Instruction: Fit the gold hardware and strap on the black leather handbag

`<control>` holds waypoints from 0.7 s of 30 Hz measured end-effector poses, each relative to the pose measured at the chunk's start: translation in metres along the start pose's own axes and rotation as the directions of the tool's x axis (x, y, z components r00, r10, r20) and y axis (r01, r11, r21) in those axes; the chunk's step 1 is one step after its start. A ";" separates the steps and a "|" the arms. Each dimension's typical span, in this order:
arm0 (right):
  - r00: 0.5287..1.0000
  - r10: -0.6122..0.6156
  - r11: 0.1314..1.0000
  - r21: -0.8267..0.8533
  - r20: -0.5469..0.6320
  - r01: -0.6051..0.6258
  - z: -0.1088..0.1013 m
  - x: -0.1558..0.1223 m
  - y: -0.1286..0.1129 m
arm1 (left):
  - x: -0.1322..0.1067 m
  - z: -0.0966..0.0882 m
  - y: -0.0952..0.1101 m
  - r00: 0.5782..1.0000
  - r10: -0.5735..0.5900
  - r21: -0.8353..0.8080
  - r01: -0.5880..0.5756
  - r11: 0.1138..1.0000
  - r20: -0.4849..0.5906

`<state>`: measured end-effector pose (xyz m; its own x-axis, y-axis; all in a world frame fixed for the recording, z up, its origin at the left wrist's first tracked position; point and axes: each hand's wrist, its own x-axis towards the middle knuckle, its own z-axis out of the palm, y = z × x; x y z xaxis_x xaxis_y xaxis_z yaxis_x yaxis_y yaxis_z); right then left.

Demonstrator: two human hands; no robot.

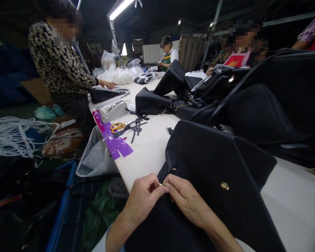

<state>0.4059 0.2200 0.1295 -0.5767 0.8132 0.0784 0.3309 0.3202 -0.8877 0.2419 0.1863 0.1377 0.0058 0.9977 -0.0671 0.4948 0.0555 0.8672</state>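
Note:
A black leather bag (215, 164) lies on the white table (147, 147) in front of me, with a gold snap (224, 186) on its flap. My left hand (143, 199) and my right hand (185, 199) meet at the bag's near left edge. Both are closed in a pinch on a small gold fitting (160, 184) at that edge. My forearms run down out of the frame.
Yellow-handled scissors (118, 126), black straps and purple tape (115, 143) lie further up the table, with a tape dispenser (114, 110). More black bags (225, 94) are piled at right. A clear plastic bag (96, 155) hangs off the table's left edge. Other people work along both sides.

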 end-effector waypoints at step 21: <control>0.986 0.108 0.989 0.092 0.124 -0.120 -0.008 0.013 -0.005 | 0.000 -0.015 -0.006 0.955 -0.091 -0.216 0.155 0.964 0.282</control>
<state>0.4032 0.2330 0.1388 -0.6260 0.7762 -0.0749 0.3274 0.1744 -0.9286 0.2260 0.1868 0.1401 0.2052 0.9373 -0.2817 0.2903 0.2166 0.9321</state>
